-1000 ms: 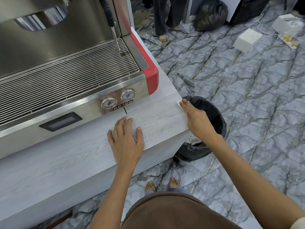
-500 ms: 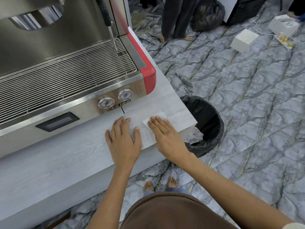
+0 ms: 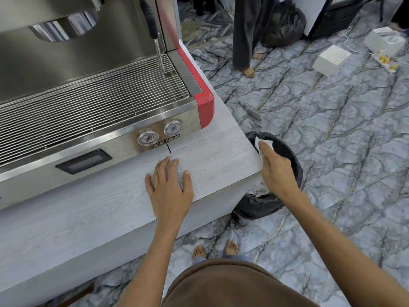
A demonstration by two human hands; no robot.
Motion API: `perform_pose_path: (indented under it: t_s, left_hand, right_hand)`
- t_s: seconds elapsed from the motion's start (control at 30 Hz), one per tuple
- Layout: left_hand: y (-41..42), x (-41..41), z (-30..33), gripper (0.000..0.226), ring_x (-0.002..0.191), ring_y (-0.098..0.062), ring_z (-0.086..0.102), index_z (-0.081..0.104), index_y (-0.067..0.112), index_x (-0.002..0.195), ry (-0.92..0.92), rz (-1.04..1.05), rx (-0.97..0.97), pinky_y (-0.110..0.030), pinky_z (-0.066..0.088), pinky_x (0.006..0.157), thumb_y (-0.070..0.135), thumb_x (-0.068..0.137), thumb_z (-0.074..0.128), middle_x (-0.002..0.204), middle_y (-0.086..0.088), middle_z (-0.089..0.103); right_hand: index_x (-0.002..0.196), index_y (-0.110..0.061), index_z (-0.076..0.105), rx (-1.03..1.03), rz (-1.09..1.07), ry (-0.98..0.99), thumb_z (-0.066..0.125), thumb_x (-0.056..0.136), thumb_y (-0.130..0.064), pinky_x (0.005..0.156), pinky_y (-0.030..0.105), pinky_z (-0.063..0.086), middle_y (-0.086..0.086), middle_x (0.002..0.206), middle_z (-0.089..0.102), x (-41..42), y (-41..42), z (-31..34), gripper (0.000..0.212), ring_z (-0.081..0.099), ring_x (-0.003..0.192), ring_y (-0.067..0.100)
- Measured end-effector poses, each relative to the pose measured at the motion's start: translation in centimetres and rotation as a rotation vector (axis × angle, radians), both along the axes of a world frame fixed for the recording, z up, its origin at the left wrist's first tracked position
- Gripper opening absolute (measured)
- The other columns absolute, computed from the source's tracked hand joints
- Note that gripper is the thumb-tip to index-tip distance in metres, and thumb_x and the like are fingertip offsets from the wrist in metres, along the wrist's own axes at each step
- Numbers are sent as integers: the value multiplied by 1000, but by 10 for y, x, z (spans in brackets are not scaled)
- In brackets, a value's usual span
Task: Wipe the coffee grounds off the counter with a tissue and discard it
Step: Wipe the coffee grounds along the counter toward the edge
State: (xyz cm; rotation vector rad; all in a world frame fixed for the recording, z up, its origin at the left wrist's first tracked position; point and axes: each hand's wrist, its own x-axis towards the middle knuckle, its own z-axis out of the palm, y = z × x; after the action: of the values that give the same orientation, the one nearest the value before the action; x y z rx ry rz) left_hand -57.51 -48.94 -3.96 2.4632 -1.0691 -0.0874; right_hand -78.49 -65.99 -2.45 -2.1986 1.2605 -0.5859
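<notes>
My left hand (image 3: 169, 187) lies flat, fingers spread, on the pale wood-grain counter (image 3: 212, 165) in front of the espresso machine. My right hand (image 3: 276, 171) is at the counter's right edge, palm down, partly over the black-lined bin (image 3: 290, 154). A sliver of white tissue (image 3: 256, 144) shows under its fingertips; the rest of the tissue is hidden by the hand. I make out no coffee grounds on the counter surface.
The steel espresso machine (image 3: 99, 103) with a red corner and a steam wand (image 3: 158, 52) fills the counter's back. The bin stands on the marble floor just right of the counter. Another person's legs (image 3: 245, 41), white boxes (image 3: 330, 59) and a power strip are farther off.
My right hand swept the tissue from the counter's right edge in toward my left hand, then back right to the edge over the bin. My left hand stayed put.
</notes>
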Motion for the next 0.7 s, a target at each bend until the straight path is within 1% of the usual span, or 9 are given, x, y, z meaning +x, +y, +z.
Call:
perform_pose_path:
  t_s: [0.03,0.07,0.13,0.17,0.2,0.3,0.4,0.53,0.7]
  left_hand:
    - [0,0,0,47,144,-16,30,47,27,139,0,2,-1,-50,13,121,47,98,36,152,4,40]
    - [0,0,0,47,144,-16,30,47,27,139,2,2,-3,-50,13,121,47,98,36,152,4,40]
    - [0,0,0,46,144,-16,30,47,27,138,7,3,-5,-50,13,121,47,98,36,152,4,40]
    - [0,-1,0,46,144,-16,30,47,27,138,9,4,-8,-50,13,121,47,98,36,152,4,40]
    - [0,-1,1,46,144,-16,30,47,27,138,11,5,-11,-50,13,121,46,98,36,152,4,40]
    - [0,-1,3,47,144,-16,30,47,26,139,23,9,-20,-49,12,121,45,99,34,153,5,40]
    - [0,-1,4,50,145,-15,29,47,25,141,40,14,-24,-48,11,122,46,99,28,154,5,40]
    - [1,-1,6,50,146,-13,27,47,26,140,62,9,-30,-45,7,123,46,99,26,154,6,39]
    - [2,-1,5,47,145,-13,27,47,27,139,68,2,-34,-45,7,123,45,100,29,154,7,38]
  right_hand:
    - [138,-8,45,-2,2,-22,40,99,-6,88,40,50,11,133,56,5,8,3,39,60,106,31]
    - [138,-7,44,-20,17,-36,41,97,-2,95,41,47,12,136,53,12,16,5,41,58,113,32]
    - [137,-3,45,-87,91,-43,44,93,7,109,34,33,15,139,49,33,38,8,45,49,125,30]
    - [136,-1,46,-123,144,-34,45,91,9,112,30,27,15,140,49,44,48,7,46,46,129,28]
    - [136,-1,46,-151,197,-19,45,90,10,113,30,24,15,140,48,55,59,7,47,44,131,27]
    - [136,-1,45,-188,330,21,42,87,7,113,40,27,16,141,47,81,83,-3,50,40,134,27]
    - [132,-1,50,-215,400,76,36,86,-2,110,44,33,16,138,50,93,97,-14,49,42,132,27]
    - [132,-2,52,-271,396,124,32,86,-6,112,41,31,14,139,49,86,97,-23,50,40,134,24]
    - [136,-3,47,-270,302,135,39,87,3,113,44,29,13,143,44,52,71,-25,50,35,137,24]
